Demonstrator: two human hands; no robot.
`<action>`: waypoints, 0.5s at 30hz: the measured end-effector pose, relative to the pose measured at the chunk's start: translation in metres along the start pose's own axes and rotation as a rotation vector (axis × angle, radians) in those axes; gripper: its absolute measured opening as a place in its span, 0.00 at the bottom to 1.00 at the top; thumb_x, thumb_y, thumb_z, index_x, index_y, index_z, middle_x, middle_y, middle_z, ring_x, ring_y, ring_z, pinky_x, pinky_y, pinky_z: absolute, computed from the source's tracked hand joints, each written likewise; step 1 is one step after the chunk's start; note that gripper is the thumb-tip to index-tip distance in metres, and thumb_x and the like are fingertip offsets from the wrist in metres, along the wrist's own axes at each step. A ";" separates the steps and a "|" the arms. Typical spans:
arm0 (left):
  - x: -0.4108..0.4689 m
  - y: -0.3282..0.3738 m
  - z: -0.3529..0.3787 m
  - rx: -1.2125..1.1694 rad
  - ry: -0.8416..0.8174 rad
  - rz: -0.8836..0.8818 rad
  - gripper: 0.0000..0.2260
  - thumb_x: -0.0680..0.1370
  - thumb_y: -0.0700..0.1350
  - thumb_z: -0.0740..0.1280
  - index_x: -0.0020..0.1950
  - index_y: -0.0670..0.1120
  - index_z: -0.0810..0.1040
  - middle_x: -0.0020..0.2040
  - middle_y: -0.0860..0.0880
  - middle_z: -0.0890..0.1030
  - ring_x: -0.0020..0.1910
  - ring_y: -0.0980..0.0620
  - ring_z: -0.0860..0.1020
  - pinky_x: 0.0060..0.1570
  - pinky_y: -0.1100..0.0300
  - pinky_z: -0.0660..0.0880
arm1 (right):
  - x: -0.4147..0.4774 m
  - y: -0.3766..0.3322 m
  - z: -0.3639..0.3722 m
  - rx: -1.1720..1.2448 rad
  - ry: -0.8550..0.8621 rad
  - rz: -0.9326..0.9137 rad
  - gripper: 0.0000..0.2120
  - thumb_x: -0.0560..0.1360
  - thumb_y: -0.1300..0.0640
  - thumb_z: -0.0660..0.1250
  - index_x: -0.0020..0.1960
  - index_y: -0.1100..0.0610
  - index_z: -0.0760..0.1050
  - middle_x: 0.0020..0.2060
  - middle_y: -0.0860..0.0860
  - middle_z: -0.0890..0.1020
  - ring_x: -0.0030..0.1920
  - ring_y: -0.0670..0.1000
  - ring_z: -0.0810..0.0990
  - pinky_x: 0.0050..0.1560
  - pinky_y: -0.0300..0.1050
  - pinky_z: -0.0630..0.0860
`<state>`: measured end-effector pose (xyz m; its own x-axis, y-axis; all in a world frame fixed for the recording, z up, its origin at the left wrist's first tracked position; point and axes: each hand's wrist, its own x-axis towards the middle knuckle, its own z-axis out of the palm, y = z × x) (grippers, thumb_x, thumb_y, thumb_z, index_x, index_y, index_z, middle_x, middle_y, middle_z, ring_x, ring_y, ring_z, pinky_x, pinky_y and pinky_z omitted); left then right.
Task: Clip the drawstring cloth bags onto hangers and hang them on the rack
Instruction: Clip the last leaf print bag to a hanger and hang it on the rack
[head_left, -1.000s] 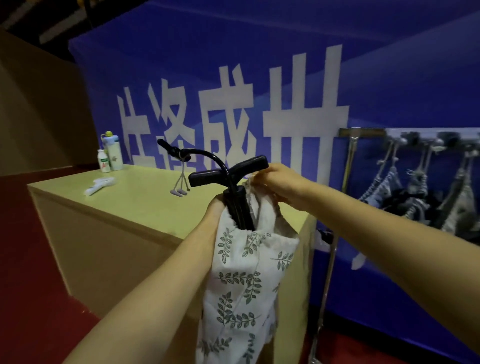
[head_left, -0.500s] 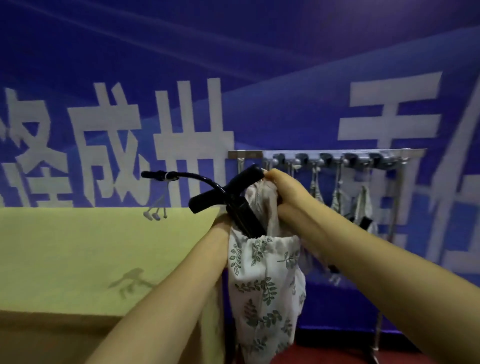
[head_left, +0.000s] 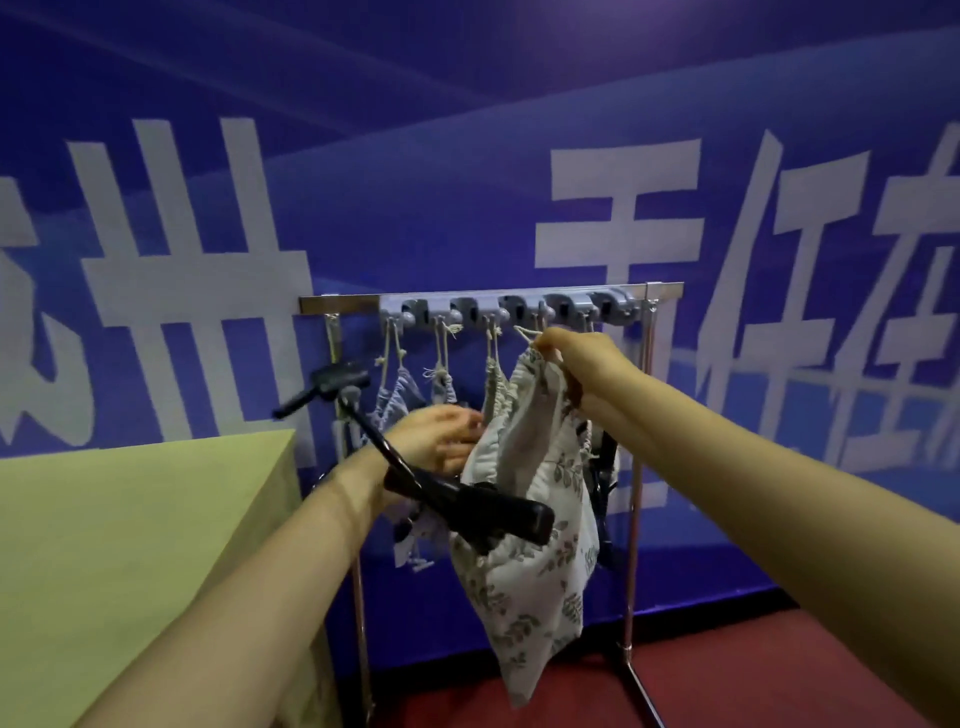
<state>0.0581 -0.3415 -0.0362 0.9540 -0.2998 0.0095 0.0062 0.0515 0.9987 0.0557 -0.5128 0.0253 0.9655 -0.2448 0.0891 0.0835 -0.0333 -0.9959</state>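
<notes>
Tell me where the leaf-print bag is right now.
In the head view, the leaf-print bag hangs centre frame before the rack, its top pinched by the right hand, left hand beside it.

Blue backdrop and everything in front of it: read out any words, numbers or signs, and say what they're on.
"册": white, on the blue backdrop, left of the rack.
"手": backdrop, above the rack's right half.
"任": backdrop, right of "手".
Characters cut by both frame edges: unreadable.
No text visible on the leaf-print bag or hanger.
</notes>
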 end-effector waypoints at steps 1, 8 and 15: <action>0.008 0.007 0.002 -0.053 0.008 0.022 0.09 0.81 0.42 0.57 0.51 0.41 0.76 0.35 0.48 0.84 0.29 0.57 0.81 0.35 0.65 0.76 | 0.003 0.002 -0.003 -0.013 -0.004 0.008 0.07 0.69 0.55 0.69 0.37 0.58 0.76 0.31 0.57 0.74 0.33 0.54 0.73 0.39 0.49 0.69; 0.045 0.020 0.049 -0.044 -0.053 0.131 0.09 0.78 0.50 0.63 0.47 0.46 0.79 0.40 0.48 0.80 0.37 0.52 0.76 0.42 0.61 0.72 | 0.014 0.024 -0.004 0.117 -0.017 0.015 0.08 0.74 0.60 0.68 0.41 0.64 0.79 0.38 0.62 0.82 0.38 0.57 0.79 0.45 0.52 0.79; 0.087 0.000 0.091 0.057 0.004 0.259 0.03 0.78 0.40 0.65 0.47 0.45 0.78 0.39 0.50 0.79 0.35 0.56 0.76 0.28 0.71 0.71 | 0.042 0.044 -0.041 -0.086 0.061 -0.132 0.09 0.77 0.56 0.64 0.39 0.56 0.77 0.34 0.53 0.80 0.39 0.54 0.80 0.45 0.49 0.78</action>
<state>0.1140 -0.4543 -0.0304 0.9228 -0.2800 0.2646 -0.2546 0.0724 0.9643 0.0903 -0.5643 -0.0147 0.9303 -0.2915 0.2227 0.1850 -0.1514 -0.9710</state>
